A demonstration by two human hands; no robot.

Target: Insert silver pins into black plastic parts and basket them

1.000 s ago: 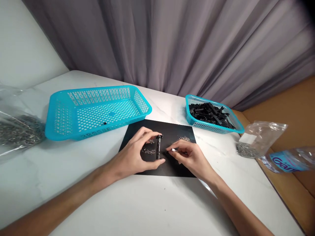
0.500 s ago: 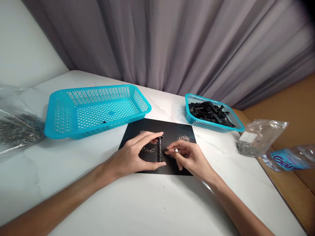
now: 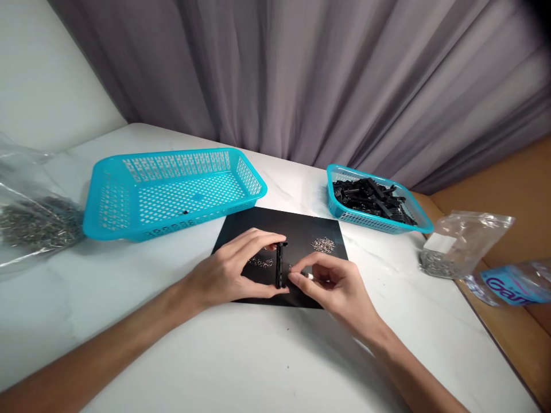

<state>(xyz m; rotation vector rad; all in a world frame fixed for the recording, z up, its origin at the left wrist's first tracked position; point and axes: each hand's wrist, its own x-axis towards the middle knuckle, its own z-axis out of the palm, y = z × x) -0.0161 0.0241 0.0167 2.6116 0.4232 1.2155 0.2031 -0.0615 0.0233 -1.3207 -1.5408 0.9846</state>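
Observation:
My left hand (image 3: 235,267) is closed, gripping a narrow black plastic part (image 3: 279,265) by its two ends between thumb and fingers. The part stands lengthwise above a black mat (image 3: 297,226). Just to its right, my right hand (image 3: 333,278) is closed, thumb and forefinger pinched together close to the part. A slim stick with a white tip (image 3: 309,276) is tucked in that hand; the rest of it is hidden by the fingers. Whatever lies at the pinched fingertips is too small to make out. Small metal pieces lie in a right pile (image 3: 323,245) and a left pile (image 3: 261,262) on the mat.
A blue basket (image 3: 107,229) with one small black bit stands at the left. Another blue basket (image 3: 365,225) holds many black parts. Clear bags of metal pieces lie at far left (image 3: 41,223) and right (image 3: 439,261). A water bottle (image 3: 512,284) lies at the right edge.
My right hand has turned and lowered slightly, its thumb and forefinger now pinched together. The left hand keeps holding the black part. The whole view has shifted a little.

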